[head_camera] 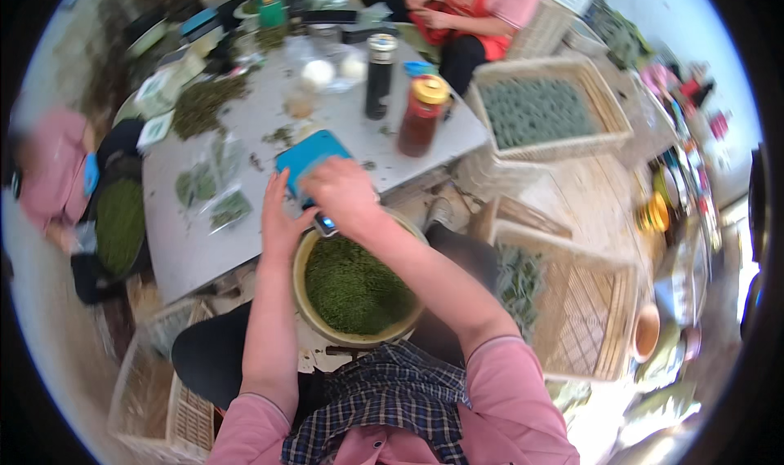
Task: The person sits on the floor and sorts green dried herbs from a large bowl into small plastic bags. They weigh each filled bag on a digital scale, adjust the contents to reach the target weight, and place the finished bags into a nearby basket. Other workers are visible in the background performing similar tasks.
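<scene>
My two hands meet at a blue digital scale with a lit display, at the table's near edge. My left hand (283, 217) rests along the left side of the blue scale (318, 152), its thumb near the display. Over the scale's top is my right hand (340, 189), blurred, its fingers bent down; whether it holds something cannot be seen. Below them, between my knees, stands a round basin (300, 299) filled with chopped green leaf material (358, 287). Small clear plastic bags of green leaves (229, 211) lie on the table to the left.
The white table (184, 244) bears a dark thermos flask (380, 79), a yellow-lidded jar (422, 116) and a heap of dried leaves (205, 107). Crates of leaves (551, 146) (576, 367) stand at the right, another crate (141, 428) at lower left. Co-workers sit at the left and far side.
</scene>
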